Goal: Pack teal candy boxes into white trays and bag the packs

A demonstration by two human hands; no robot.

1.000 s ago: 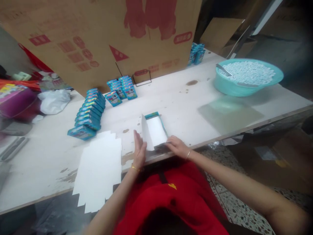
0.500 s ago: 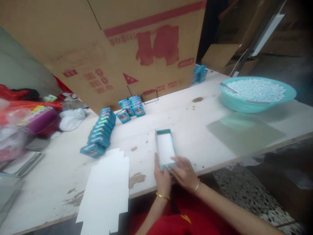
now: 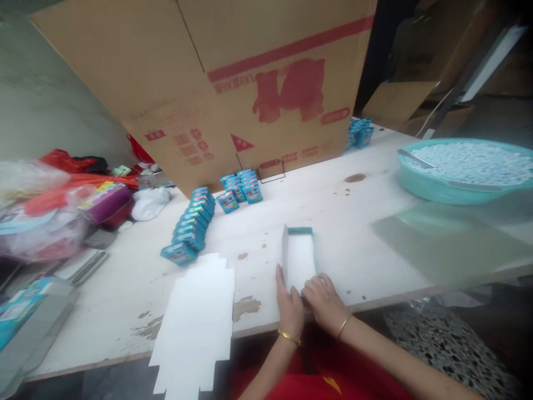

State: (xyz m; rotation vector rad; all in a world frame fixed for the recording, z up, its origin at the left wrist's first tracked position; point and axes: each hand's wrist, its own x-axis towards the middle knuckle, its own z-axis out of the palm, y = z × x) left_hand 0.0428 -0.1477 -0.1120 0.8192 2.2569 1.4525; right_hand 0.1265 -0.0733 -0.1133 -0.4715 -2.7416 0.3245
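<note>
An open cardboard box (image 3: 301, 256), white inside with blue edges, lies on the table in front of me. At its near left corner, my left hand (image 3: 290, 308) grips it, the index finger stretched along the left wall. My right hand (image 3: 326, 303) has its fingers bent and pressed together on the near end wall, close to the left thumb. That end of the box is partly hidden by both hands. To the left lies a stack of flat white die-cut card blanks (image 3: 195, 322), reaching over the table's front edge.
A row of small blue packets (image 3: 190, 225) and a smaller group of blue packets (image 3: 236, 191) stand before a tall carton (image 3: 233, 111). On the right is a turquoise basin (image 3: 449, 189) full of white pieces. Plastic bags (image 3: 45, 228) crowd the left side.
The view has turned so that things sit further right. The box's left wall now stands up taller, and the right fingers have drawn back from inside to the near end wall.
</note>
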